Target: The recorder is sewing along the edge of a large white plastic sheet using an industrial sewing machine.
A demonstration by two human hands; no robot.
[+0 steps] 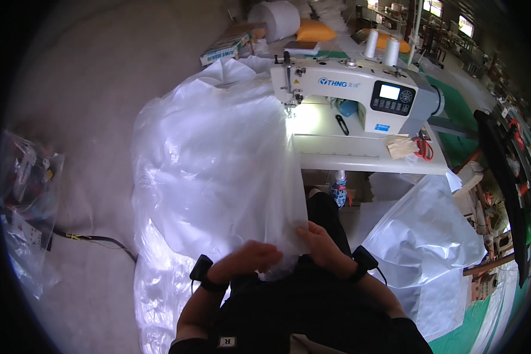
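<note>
A large sheet of thin, translucent white plastic [212, 159] drapes over the left side of the sewing table and down to my lap. Its upper right part lies by the needle of a white sewing machine [330, 79], under a bright lamp. My right hand [323, 243] pinches the near right corner of the sheet between thumb and fingers. Just to its left, my left hand [255, 256] is closed at the sheet's near edge, slightly blurred, with film hanging beneath it. Its fingertips are partly hidden.
Red-handled scissors [425, 150], a tan scrap [400, 146] and black thread snips [341, 125] lie on the machine table [336, 150]. Two white thread cones [390, 53] stand behind. More plastic sheeting [425, 230] hangs at right. A clear bag [29, 183] and black cable [109, 239] lie left.
</note>
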